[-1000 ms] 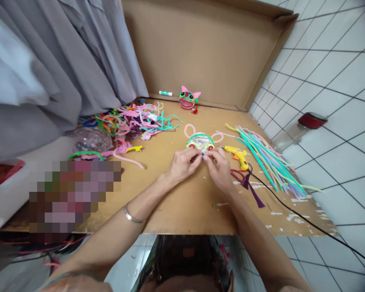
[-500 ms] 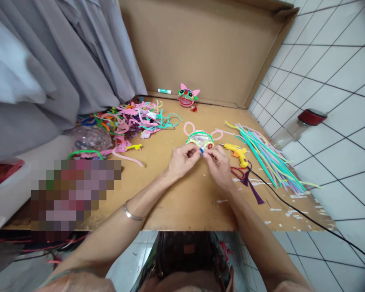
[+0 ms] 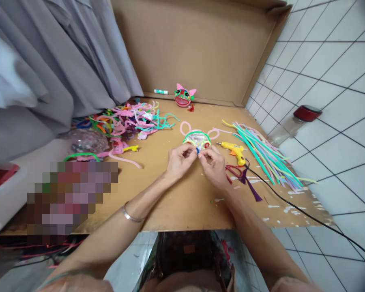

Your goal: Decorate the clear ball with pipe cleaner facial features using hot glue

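Observation:
Between my fingertips is a small blue piece (image 3: 197,150), pinched from both sides. My left hand (image 3: 180,161) closes on it from the left, and my right hand (image 3: 213,162) from the right. Just beyond them lies a round clear piece (image 3: 197,138) edged with green and pale yellow pipe cleaner, with a red round part at its right side. Two pink loops (image 3: 185,129) stick out from its top. My fingers partly cover its lower edge.
A yellow glue gun (image 3: 233,151) with a black cord, red-handled scissors (image 3: 233,172) and a purple tassel (image 3: 254,190) lie right. Farther right are loose pipe cleaners (image 3: 266,156); a tangled heap (image 3: 134,119) is left. A finished-looking pink-eared face (image 3: 183,96) sits at the back.
The whole view has shifted slightly, moving things a little to the left. Both hands keep their pinch on the blue piece, with only small finger movements.

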`<state>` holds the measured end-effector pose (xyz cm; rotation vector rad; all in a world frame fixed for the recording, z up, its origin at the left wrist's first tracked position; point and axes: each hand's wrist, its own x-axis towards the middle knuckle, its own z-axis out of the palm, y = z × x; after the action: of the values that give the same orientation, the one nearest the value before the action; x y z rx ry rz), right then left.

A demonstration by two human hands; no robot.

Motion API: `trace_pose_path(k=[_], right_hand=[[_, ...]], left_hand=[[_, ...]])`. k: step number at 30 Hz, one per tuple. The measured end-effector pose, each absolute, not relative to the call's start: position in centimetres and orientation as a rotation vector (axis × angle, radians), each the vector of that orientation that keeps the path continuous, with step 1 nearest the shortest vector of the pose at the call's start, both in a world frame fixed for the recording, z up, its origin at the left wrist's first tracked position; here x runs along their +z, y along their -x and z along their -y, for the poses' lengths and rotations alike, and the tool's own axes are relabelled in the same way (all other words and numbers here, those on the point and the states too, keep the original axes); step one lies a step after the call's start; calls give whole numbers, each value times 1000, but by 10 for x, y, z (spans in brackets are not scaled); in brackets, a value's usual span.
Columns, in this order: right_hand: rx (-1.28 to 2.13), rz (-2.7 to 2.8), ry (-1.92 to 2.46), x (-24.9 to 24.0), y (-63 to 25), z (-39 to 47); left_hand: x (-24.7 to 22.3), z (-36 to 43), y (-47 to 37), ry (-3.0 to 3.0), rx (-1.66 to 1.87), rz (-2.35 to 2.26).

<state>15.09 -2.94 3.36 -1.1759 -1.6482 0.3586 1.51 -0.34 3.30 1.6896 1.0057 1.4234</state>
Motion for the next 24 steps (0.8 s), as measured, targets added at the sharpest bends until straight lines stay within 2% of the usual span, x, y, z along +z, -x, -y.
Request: trace_pose_path(k=[18, 24], right_hand=[[577, 1555, 1136, 33, -150, 27], [467, 1535, 1174, 34, -154, 27]], left_hand=[[33, 1, -17, -1598, 1388, -939], [34, 1, -15, -1676, 1417, -1022]])
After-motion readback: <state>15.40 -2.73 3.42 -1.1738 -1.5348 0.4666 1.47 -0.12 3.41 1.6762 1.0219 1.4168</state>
